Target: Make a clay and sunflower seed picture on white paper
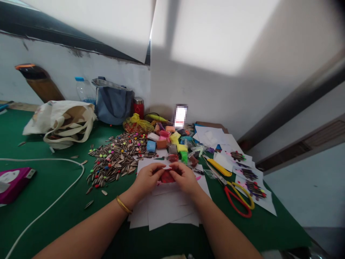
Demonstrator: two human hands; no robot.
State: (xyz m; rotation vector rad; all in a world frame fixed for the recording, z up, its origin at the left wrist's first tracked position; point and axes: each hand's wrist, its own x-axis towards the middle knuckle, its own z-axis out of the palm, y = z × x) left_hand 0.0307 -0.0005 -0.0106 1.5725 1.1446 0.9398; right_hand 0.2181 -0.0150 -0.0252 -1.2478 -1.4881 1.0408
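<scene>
1. While left hand (147,177) and right hand (186,178) pinch the red piece (167,176) between them, it's up over the paper (172,213)!
2. Looks light, probably soft; edges seem the best hold.

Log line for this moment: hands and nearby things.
left hand: pinching red piece; right hand: pinching same piece; below: white paper sheets; right side: scissors; left side: sunflower seeds
</scene>
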